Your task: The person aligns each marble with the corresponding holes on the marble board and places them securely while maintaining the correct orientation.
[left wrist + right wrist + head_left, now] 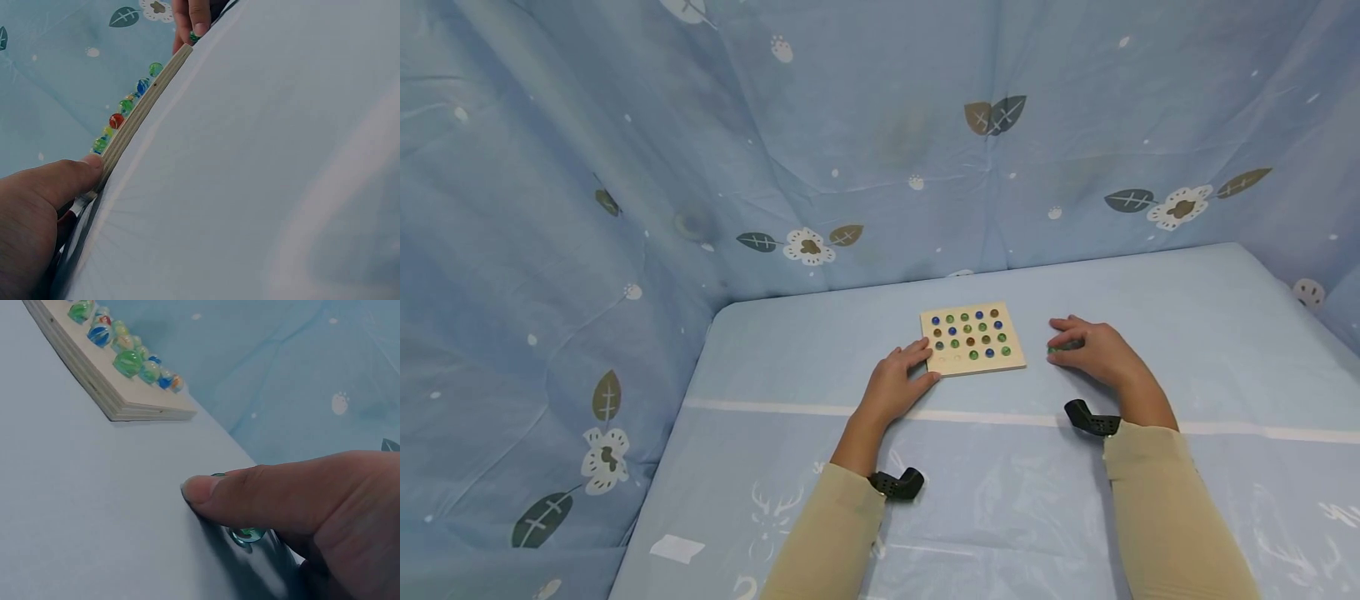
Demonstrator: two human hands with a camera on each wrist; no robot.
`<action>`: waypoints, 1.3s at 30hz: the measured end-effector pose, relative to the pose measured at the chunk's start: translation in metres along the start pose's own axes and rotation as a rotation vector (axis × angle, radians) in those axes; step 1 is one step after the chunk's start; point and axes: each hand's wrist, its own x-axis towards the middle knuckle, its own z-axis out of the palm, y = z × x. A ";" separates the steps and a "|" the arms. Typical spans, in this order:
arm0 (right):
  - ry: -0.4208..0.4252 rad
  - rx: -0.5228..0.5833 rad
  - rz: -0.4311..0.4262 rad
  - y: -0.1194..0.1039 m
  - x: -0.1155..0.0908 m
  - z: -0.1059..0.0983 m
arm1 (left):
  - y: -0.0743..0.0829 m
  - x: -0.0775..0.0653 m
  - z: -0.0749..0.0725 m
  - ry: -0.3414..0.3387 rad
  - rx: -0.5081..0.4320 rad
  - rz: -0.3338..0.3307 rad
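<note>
A pale wooden board [1019, 362] lies flat on the table, with glass marbles [967, 328] in green, blue and amber sitting in rows of hollows. Two hollows at its near left corner hold no marble. My left hand [891, 385] grips that corner, thumb at the near edge and fingers over the left edge. To the right of the board, my right hand [1097, 354] pinches low over the table. Below its thumb [250, 494] shows a clear green marble [247, 535]. A second glassy edge peeks out above the thumb, mostly hidden.
Light blue cloth covers the table [1000, 492], with a white stripe running across in front of the board. Patterned blue curtains [880, 150] hang behind and to the left. A white patch [677, 548] lies at the near left. Each wrist wears a black camera mount [1090, 419].
</note>
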 end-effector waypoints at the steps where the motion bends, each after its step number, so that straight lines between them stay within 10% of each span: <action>1: 0.004 -0.004 0.003 0.000 0.001 0.001 | 0.000 0.000 0.000 0.001 0.000 0.000; 17: 0.086 -0.014 0.048 -0.012 0.002 0.008 | -0.001 -0.001 -0.001 -0.014 -0.014 -0.021; 39: 0.222 -0.039 -0.279 -0.079 0.008 0.063 | -0.002 0.002 -0.001 -0.011 0.021 0.006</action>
